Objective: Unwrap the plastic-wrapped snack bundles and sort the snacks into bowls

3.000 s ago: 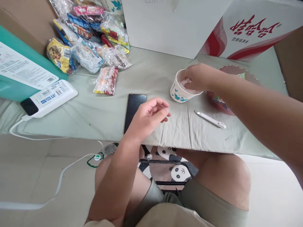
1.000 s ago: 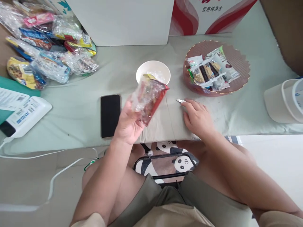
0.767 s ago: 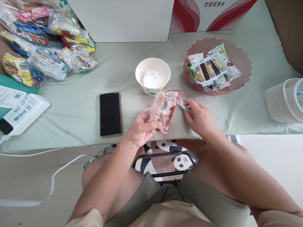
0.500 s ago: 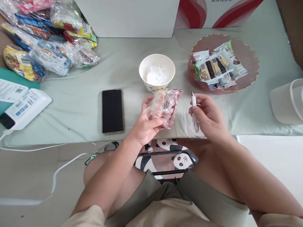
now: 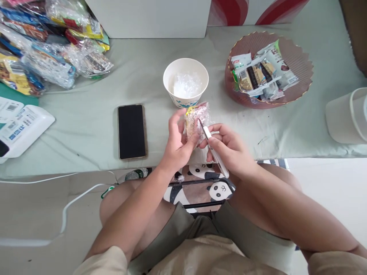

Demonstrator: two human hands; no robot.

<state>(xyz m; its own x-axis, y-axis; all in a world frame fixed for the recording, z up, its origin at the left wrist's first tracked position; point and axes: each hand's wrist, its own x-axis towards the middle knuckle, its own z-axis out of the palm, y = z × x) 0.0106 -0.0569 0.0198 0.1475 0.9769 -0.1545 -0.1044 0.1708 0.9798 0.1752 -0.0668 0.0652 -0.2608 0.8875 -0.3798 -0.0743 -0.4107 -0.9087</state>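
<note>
My left hand (image 5: 179,143) grips a small snack packet (image 5: 197,116) wrapped in clear crinkled plastic, red and yellow beneath. In my right hand (image 5: 229,149) is a white utility knife (image 5: 216,152), its dark blade tip at the face of the wrapping; I cannot tell whether it has cut in. Just beyond the packet stands a white paper bowl (image 5: 169,82) with crumpled clear plastic (image 5: 187,84) inside. To the right, a pinkish ribbed bowl (image 5: 301,72) with a gold rim holds several snack packets (image 5: 258,76).
A dark-screened phone (image 5: 132,131) lies left of my hands. Several plastic-wrapped snacks (image 5: 54,53) are heaped at the back left, above a white device (image 5: 31,130). A white box (image 5: 151,19) stands behind; a white bucket (image 5: 341,118) sits at the right edge.
My right hand has moved left, bringing the knife's tip to the wrapped packet. My left hand has turned the packet. The whole view has shifted slightly.
</note>
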